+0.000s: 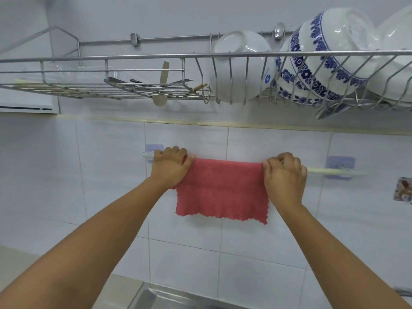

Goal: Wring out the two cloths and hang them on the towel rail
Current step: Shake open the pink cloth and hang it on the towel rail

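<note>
A red cloth (pixel 223 190) hangs spread flat over the pale towel rail (pixel 323 170) on the tiled wall. My left hand (pixel 170 167) grips the cloth's top left corner at the rail. At the top right corner, my right hand (pixel 285 177) pinches the cloth against the rail. The rail rests in two lilac wall hooks (pixel 340 162), and its middle is hidden under the cloth. Only one cloth is in view.
A wire dish rack (pixel 200 55) hangs overhead with white and blue-patterned bowls (pixel 323 59) on the right and utensils (pixel 142 83) on the left. A steel sink (pixel 156 295) edge shows at the bottom. A patterned wall hook (pixel 403 192) sits at far right.
</note>
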`<state>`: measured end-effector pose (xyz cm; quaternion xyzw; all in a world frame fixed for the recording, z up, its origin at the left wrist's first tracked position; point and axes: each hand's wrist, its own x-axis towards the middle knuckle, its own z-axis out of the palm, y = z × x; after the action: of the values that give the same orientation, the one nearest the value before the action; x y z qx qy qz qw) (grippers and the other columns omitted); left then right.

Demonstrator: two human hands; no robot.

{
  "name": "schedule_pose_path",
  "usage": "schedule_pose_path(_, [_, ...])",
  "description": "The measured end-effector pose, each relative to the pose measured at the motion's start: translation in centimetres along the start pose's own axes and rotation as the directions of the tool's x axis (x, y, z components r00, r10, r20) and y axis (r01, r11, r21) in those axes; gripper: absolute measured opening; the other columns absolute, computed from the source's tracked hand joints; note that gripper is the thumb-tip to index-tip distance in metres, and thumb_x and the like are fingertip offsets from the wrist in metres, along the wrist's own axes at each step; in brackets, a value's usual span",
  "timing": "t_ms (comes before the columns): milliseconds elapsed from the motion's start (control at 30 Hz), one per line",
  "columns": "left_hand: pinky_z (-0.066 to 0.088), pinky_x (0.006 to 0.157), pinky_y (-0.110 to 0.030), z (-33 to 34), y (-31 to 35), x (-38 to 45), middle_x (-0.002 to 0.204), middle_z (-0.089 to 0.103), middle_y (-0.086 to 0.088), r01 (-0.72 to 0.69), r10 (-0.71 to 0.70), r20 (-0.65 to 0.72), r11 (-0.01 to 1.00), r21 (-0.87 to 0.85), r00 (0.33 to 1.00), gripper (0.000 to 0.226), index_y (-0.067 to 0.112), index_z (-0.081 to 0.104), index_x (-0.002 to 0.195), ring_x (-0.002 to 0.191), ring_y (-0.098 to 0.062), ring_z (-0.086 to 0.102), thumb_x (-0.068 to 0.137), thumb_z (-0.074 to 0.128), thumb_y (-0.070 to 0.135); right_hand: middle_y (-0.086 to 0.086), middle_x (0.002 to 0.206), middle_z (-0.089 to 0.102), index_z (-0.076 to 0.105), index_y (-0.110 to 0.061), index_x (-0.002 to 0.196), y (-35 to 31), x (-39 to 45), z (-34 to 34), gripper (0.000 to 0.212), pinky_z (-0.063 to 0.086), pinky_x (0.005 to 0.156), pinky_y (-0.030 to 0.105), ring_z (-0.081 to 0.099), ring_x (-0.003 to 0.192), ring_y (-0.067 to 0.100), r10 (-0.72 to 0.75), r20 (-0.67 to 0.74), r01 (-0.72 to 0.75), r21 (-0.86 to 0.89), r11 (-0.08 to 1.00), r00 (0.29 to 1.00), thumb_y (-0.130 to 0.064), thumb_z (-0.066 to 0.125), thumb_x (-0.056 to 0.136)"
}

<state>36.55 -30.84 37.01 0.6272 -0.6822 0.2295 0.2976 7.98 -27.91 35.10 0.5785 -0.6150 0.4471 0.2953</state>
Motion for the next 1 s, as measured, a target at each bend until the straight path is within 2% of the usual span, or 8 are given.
schedule_pose_path(67, [0.040, 0.090, -0.044, -0.2, 0.6, -0.8, 0.109, 0.062, -0.008, 0.035, -0.041, -0.155, 0.998, -0.044, 0.987, 0.035, 0.015, 0.064, 0.105, 0.102, -0.029, 0.057, 0.096, 0.044, 0.042, 0.009, 0.101, 0.061, 0.071, -0.011, 0.097, -0.4, 0.4, -0.3, 0.027, 0.035, 0.080, 0.041, 0.052, 0.091, 0.029, 0.033, 0.019, -0.034, 0.044, 0.998, 0.999, -0.028, 0.050, 0.097])
schedule_pose_path(133, [0.042, 0.087, -0.042, -0.3, 1.6, -2.0, 0.110, 0.063, -0.009, 0.035, -0.053, -0.208, 0.995, -0.092, 0.977, 0.026, 0.013, 0.063, 0.110, 0.102, -0.029, 0.059, 0.094, 0.050, 0.030, 0.008, 0.104, 0.062, 0.066, -0.014, 0.105, -0.8, 0.5, -0.9, 0.023, 0.036, 0.082, 0.041, 0.053, 0.095, 0.029, 0.051, 0.035, -0.054, 0.096, 0.994, 0.998, -0.027, 0.049, 0.097])
schedule_pose_path(267, [0.033, 0.106, -0.043, 0.8, 2.1, -4.2, 0.122, 0.061, -0.004, -0.050, 0.037, -0.176, 0.996, -0.070, 0.984, 0.030, 0.016, 0.057, 0.120, 0.118, -0.023, 0.054, 0.097, 0.042, 0.028, 0.000, 0.109, 0.065, 0.065, -0.020, 0.108, -1.0, -1.2, -1.2, 0.032, 0.034, 0.093, 0.042, 0.052, 0.106, 0.024, -0.076, 0.101, 0.072, 0.050, 0.996, 0.992, -0.040, 0.042, 0.098])
schedule_pose_path(367, [0.021, 0.115, -0.046, -0.1, 1.2, -3.6, 0.129, 0.060, -0.006, -0.037, 0.026, -0.079, 0.991, -0.132, 0.997, 0.038, 0.014, 0.052, 0.129, 0.126, -0.024, 0.050, 0.100, 0.037, 0.033, 0.002, 0.122, 0.058, 0.066, -0.022, 0.111, -0.7, -1.4, -1.1, 0.041, 0.032, 0.097, 0.044, 0.046, 0.115, 0.025, -0.082, 0.125, 0.081, 0.013, 0.997, 0.989, -0.046, 0.035, 0.098])
schedule_pose_path(500, [0.038, 0.098, -0.046, -2.0, 0.4, -2.6, 0.111, 0.065, -0.012, 0.043, -0.033, 0.043, 0.962, -0.269, 0.999, 0.034, 0.009, 0.050, 0.120, 0.109, -0.032, 0.057, 0.099, 0.039, 0.033, 0.005, 0.126, 0.055, 0.071, -0.022, 0.108, -0.9, -0.6, -1.3, 0.040, 0.031, 0.094, 0.044, 0.043, 0.114, 0.026, -0.052, 0.153, 0.056, -0.019, 0.998, 0.987, -0.041, 0.037, 0.098])
schedule_pose_path(667, [0.041, 0.093, -0.040, -0.7, 1.0, -4.2, 0.107, 0.065, -0.006, -0.037, 0.026, -0.160, 0.997, -0.071, 0.987, 0.042, 0.013, 0.061, 0.105, 0.101, -0.025, 0.060, 0.094, 0.030, 0.037, -0.003, 0.114, 0.066, 0.064, -0.023, 0.112, -1.5, -1.5, -1.4, 0.031, 0.029, 0.098, 0.041, 0.053, 0.108, 0.019, -0.126, 0.121, 0.123, 0.030, 0.992, 0.985, -0.035, 0.040, 0.098])
schedule_pose_path(833, [0.026, 0.114, -0.050, -0.2, 0.3, -4.1, 0.128, 0.061, -0.004, -0.036, 0.031, -0.109, 0.998, -0.050, 0.994, 0.038, 0.015, 0.054, 0.124, 0.123, -0.022, 0.053, 0.100, 0.032, 0.035, -0.008, 0.105, 0.070, 0.065, -0.028, 0.105, -0.9, -0.9, -1.5, 0.039, 0.029, 0.101, 0.044, 0.053, 0.108, 0.019, -0.127, 0.196, 0.128, 0.007, 0.992, 0.972, -0.039, 0.028, 0.100])
schedule_pose_path(1000, [0.011, 0.120, -0.052, -0.1, -0.4, -4.2, 0.149, 0.043, -0.008, -0.018, 0.019, -0.011, 1.000, 0.003, 1.000, 0.053, 0.015, 0.039, 0.142, 0.140, -0.022, 0.035, 0.100, 0.019, 0.041, -0.005, 0.111, 0.070, 0.065, -0.024, 0.114, -0.6, -1.4, -1.6, 0.039, 0.031, 0.099, 0.044, 0.055, 0.109, 0.022, -0.152, 0.186, 0.146, 0.046, 0.988, 0.971, -0.037, 0.030, 0.101])
